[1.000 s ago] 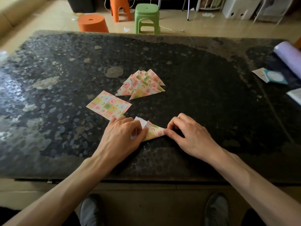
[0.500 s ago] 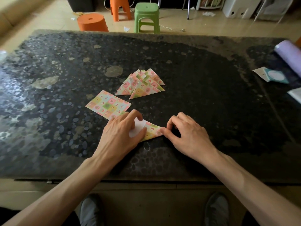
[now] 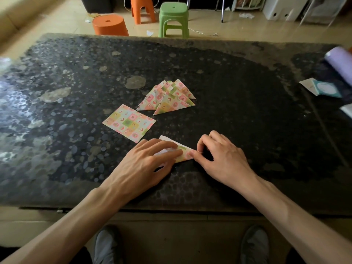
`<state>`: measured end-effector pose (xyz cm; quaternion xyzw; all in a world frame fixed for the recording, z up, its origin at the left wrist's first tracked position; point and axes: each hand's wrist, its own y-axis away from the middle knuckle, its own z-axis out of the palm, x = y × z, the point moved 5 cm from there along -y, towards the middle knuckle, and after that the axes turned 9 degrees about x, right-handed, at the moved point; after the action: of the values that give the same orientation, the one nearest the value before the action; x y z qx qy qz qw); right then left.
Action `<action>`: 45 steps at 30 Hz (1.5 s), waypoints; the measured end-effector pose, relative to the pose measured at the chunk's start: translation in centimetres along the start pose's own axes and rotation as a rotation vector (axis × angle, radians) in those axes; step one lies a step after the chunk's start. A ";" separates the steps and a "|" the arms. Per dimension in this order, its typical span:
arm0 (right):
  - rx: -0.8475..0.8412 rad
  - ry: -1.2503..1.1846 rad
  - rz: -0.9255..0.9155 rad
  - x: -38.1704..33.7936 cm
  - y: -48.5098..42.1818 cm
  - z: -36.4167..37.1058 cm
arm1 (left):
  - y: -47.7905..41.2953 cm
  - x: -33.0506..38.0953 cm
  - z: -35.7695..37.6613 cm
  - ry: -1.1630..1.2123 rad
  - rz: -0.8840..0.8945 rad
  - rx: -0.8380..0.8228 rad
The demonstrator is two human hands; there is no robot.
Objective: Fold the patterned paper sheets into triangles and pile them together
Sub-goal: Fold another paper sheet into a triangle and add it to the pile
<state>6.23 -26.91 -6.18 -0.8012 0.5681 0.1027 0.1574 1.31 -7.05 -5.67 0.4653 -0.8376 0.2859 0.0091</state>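
While flat, paper (image 3: 185, 154) under left grip (image 3: 144, 164).

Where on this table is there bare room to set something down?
Free: table right of the triangle pile up to the cards; also left of the flat sheet. Crowded: around triangle pile, flat sheet, half-folded sheet, left hand, right hand.

Left hand (image 3: 144, 164) flat on half-folded sheet (image 3: 184, 152), right hand (image 3: 222, 161) pinching its corner, unfolded sheet (image 3: 129, 122) just beyond left hand, triangle pile (image 3: 167, 98) behind that, open tabletop (image 3: 257, 121) rightward up to teal card (image 3: 326, 89) and purple roll (image 3: 339, 61) at far right edge.
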 end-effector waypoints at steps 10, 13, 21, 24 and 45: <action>-0.023 -0.094 0.054 0.5 -0.3 -0.1 | 0.4 0.0 0.1 -0.028 0.000 -0.009; -0.042 -0.120 0.082 0.7 -0.4 0.0 | 0.3 0.0 0.1 -0.031 -0.005 -0.023; -0.058 -0.117 0.093 0.6 -0.5 0.0 | 0.6 -0.1 0.1 -0.025 -0.008 -0.018; -0.006 -0.124 0.077 0.6 -0.3 0.1 | 0.6 -0.1 0.1 -0.023 -0.020 -0.022; 0.196 -0.029 -0.344 -0.5 3.6 0.0 | 1.0 0.0 0.4 -0.069 0.012 0.004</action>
<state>2.66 -27.61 -6.49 -0.8656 0.4278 0.0300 0.2583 0.59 -6.87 -6.47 0.4698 -0.8397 0.2716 -0.0226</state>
